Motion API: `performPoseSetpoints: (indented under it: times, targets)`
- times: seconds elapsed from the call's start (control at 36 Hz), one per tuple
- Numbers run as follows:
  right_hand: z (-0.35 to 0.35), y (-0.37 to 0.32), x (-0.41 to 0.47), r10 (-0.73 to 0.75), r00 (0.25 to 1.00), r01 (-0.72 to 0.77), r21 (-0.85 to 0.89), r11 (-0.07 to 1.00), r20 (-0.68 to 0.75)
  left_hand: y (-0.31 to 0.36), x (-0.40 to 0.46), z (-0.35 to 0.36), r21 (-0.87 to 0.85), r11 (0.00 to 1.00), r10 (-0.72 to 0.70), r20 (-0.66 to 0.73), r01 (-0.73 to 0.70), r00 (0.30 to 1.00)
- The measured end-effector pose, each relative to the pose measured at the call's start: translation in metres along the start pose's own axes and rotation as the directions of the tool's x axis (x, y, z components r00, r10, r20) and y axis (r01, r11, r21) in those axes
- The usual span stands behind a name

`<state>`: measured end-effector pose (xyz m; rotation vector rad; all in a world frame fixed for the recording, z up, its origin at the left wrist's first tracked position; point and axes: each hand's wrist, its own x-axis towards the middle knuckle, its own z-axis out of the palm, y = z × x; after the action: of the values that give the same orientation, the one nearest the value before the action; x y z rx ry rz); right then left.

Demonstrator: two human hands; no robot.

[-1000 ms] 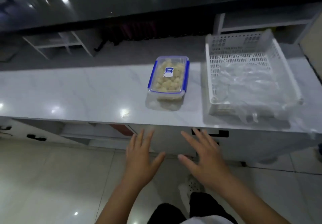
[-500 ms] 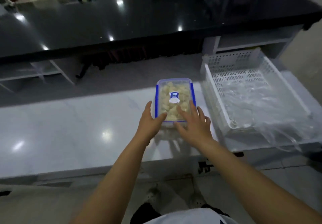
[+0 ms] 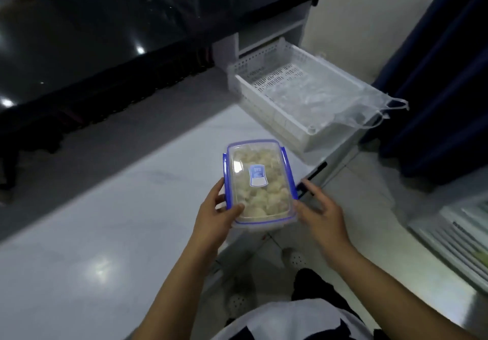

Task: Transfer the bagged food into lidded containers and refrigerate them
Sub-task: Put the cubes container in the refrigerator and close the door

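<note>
Clear, blue-rimmed lidded plastic container (image 3: 258, 183) of pale food now lifted off the white desk (image 3: 105, 220).
Left hand (image 3: 214, 215) grips it; right hand (image 3: 320, 214), fingers loose, barely touches — fridge next.

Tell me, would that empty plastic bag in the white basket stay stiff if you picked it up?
Probably not. The plastic bag looks thin and crinkled, draping limply over the basket edge, so it would likely flop. It seems empty, so probably very light and easily blown about.

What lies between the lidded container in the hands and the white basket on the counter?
In the head view, only bare white counter separates the container from the basket; nothing stands in that stretch.
</note>
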<state>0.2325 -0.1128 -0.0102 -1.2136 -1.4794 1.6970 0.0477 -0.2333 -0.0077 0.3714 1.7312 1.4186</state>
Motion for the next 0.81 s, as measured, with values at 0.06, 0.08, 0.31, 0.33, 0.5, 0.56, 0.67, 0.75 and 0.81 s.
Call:
performPoseSetpoints:
  times: [0.06, 0.08, 0.31, 0.33, 0.5, 0.56, 0.67, 0.75, 0.81]
  targets:
    - [-0.012, 0.003, -0.011, 0.216, 0.976, -0.21, 0.168, 0.963, -0.015, -0.006, -0.012, 0.006, 0.028, 1.0, -0.006, 0.061, 0.005, 0.998]
    - [-0.017, 0.004, -0.017, 0.279, 0.96, -0.276, 0.212, 0.937, 0.018, -0.009, -0.018, 0.011, 0.037, 0.999, -0.007, 0.09, 0.003, 0.996]
    - [-0.091, 0.012, -0.072, 0.322, 0.938, -0.265, 0.336, 0.904, -0.126, -0.019, -0.038, 0.073, 0.051, 0.998, 0.017, 0.353, -0.037, 0.935]
    - [-0.102, 0.012, -0.078, 0.304, 0.94, -0.238, 0.342, 0.909, -0.153, -0.017, -0.039, 0.083, 0.058, 0.997, 0.023, 0.391, -0.05, 0.92]
    - [-0.172, 0.009, -0.103, 0.264, 0.903, -0.107, 0.418, 0.902, -0.339, -0.003, -0.039, 0.165, 0.095, 0.992, 0.008, 0.609, -0.083, 0.793]
    - [-0.196, 0.008, -0.107, 0.251, 0.879, -0.056, 0.435, 0.899, -0.406, 0.0, -0.038, 0.2, 0.116, 0.988, 0.006, 0.645, -0.105, 0.764]
    - [-0.253, 0.005, -0.112, 0.185, 0.833, 0.038, 0.386, 0.922, -0.522, 0.004, -0.04, 0.276, 0.166, 0.982, -0.051, 0.698, -0.093, 0.714]
    - [-0.299, 0.001, -0.115, 0.135, 0.816, 0.098, 0.365, 0.926, -0.563, 0.007, -0.039, 0.333, 0.197, 0.975, -0.081, 0.745, -0.103, 0.662]
    - [-0.33, 0.001, -0.116, 0.109, 0.806, 0.127, 0.349, 0.929, -0.582, 0.008, -0.037, 0.372, 0.215, 0.972, -0.111, 0.769, -0.092, 0.629]
